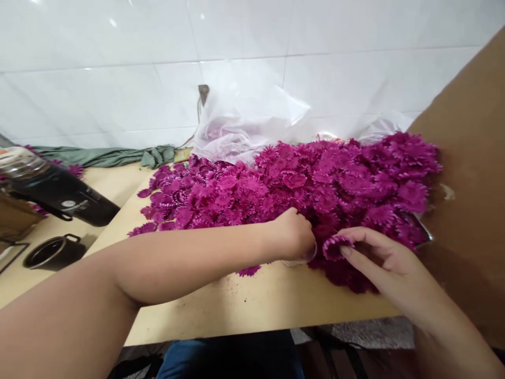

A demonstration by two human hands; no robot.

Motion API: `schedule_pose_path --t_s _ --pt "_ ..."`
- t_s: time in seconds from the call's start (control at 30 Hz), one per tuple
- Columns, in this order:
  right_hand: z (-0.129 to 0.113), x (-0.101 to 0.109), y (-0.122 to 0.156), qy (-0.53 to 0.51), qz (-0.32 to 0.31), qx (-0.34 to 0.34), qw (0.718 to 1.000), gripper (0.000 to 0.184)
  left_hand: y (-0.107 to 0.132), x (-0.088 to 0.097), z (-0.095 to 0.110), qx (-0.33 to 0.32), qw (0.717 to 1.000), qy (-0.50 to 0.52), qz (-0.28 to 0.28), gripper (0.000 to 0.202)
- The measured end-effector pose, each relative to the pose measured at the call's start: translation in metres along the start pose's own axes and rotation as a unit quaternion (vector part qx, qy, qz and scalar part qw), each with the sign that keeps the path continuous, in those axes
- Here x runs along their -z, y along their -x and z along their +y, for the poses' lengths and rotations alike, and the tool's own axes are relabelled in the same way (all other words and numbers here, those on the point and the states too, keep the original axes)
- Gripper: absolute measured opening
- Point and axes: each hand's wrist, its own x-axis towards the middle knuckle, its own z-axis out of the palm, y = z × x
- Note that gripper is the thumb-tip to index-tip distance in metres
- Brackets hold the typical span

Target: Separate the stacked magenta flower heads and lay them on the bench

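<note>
A magenta artificial flower head [334,247] is pinched between the thumb and fingers of my right hand [389,258], its cupped side turned left. Just left of it, my left hand [292,234] is closed with the knuckles up, and what its fingers hold is hidden. The pale rim of a small clear dish [298,261] shows under that hand. Behind both hands spreads a deep heap of similar flower heads [292,179], and some of them lie right around my fingers.
Clear plastic bags [232,139] rest behind the heap against the tiled wall [244,31]. Cardboard [469,173] rises on the right. To the left are a black thermos [74,192], a dark mug [55,253] and a green cloth [98,155]. The pale tabletop [197,316] ends near my lap.
</note>
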Motion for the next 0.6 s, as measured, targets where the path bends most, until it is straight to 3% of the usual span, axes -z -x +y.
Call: schedule_pose_path --t_s 0.23,0.47,0.53,0.6 --pt "0.015 0.004 0.002 0.041 0.014 0.04 0.998 0.032 -0.002 -0.002 0.0 -0.011 0.999 0.033 0.028 0.009" --pt "0.012 0.008 0.002 0.058 0.023 0.049 0.997 0.035 0.025 0.019 -0.013 -0.037 0.996 0.061 0.049 0.013" --pt "0.01 0.007 0.003 0.054 0.034 0.043 0.997 0.036 0.036 0.024 -0.021 -0.049 0.991 0.094 0.084 0.016" --pt "0.006 0.004 0.004 0.048 0.055 0.033 0.997 0.037 0.05 0.023 -0.028 -0.046 0.971 0.19 0.138 0.015"
